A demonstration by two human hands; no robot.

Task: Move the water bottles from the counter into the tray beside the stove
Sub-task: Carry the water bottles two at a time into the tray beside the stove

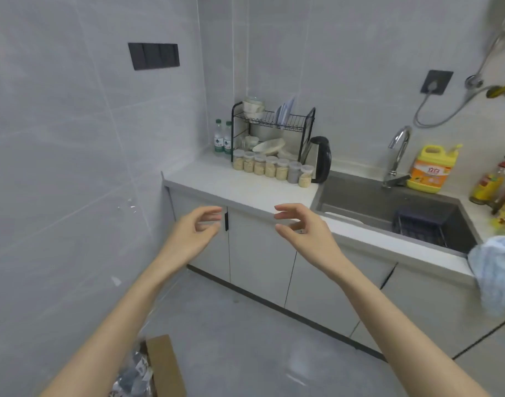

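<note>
Two clear water bottles with green caps and green labels (222, 137) stand upright in the back left corner of the white counter (217, 179), just left of a black dish rack. My left hand (198, 227) and my right hand (301, 224) hover in front of the counter's front edge, both with curled, spread fingers and nothing in them. The hands are well short of the bottles. No tray and no stove are in view.
The dish rack (274, 121) holds bowls and plates; a row of several small jars (271, 167) stands before it, with a black kettle (318, 159) to the right. Further right lie the sink (388, 207), a tap, a yellow detergent jug (430, 170) and a blue cloth (494, 270). A cardboard box (162, 368) is on the floor.
</note>
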